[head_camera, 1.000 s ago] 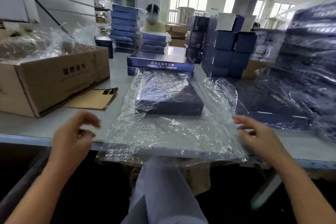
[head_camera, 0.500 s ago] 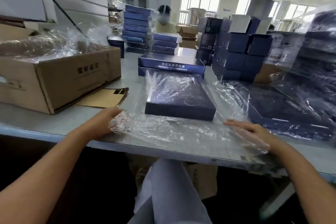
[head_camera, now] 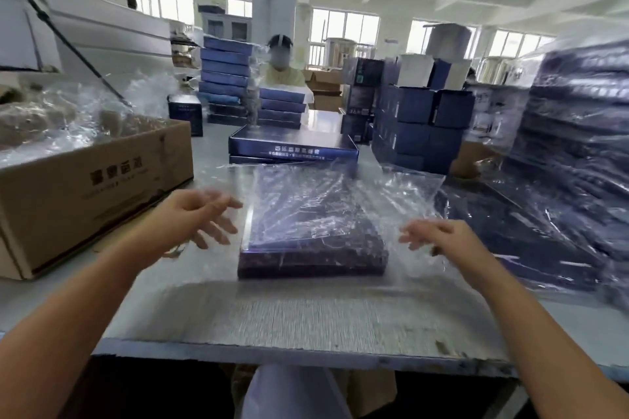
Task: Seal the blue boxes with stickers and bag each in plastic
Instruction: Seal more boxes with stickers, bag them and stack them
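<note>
the blue box (head_camera: 313,241) lies flat in the middle of the desk (head_camera: 306,316), at twelve o'clock from the worker. it is inside its plastic bag (head_camera: 405,187), whose slack film fans out toward two o'clock. the left hand (head_camera: 194,214) hovers at ten o'clock just beside the box, its grip loose, fingers spread, holding nothing. the right hand (head_camera: 442,241) sits at two o'clock over the slack film, its grip also unclenched. blur hides whether its fingertips touch the plastic. i'd say the bag wants tidying now: press the air out across the lid, draw the loose film snug and fold it under, keeping the box square and away from the cardboard carton (head_camera: 102,180) at nine o'clock.
</note>
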